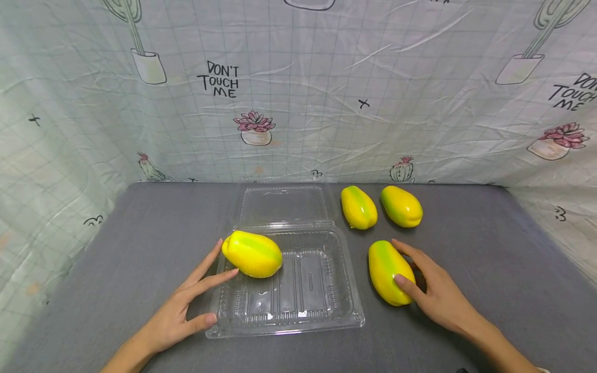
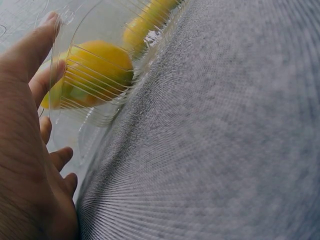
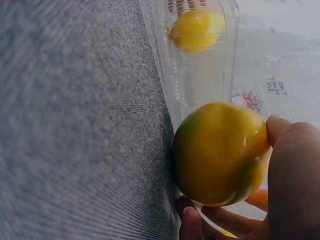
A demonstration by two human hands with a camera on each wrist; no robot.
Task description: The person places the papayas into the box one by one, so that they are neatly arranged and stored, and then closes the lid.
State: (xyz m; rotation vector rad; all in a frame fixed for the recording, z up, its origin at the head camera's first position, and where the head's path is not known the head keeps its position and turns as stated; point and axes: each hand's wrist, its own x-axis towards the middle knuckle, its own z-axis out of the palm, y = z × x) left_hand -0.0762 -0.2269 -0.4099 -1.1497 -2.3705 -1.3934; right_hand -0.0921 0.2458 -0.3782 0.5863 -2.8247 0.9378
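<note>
A yellow papaya with a green stripe [image 1: 254, 255] lies inside the left part of a clear plastic clamshell container [image 1: 300, 290]. My left hand [image 1: 174, 311] is spread at the container's left side, its thumb at the near left corner and its fingertips close to the papaya. Through the container wall, the left wrist view shows the same fruit [image 2: 97, 75] beside the outstretched fingers. To the right of the container, my right hand [image 1: 438, 292] grips a second papaya [image 1: 384, 269] between thumb and fingers. In the right wrist view this papaya [image 3: 220, 155] sits low beside the grey surface.
Two more papayas, one [image 1: 359, 208] nearer the container and another [image 1: 402, 207] to its right, lie at the back. The container's lid [image 1: 284, 204] is folded flat toward the back. Behind the grey table [image 1: 154, 233] hangs a printed cloth [image 1: 303, 103].
</note>
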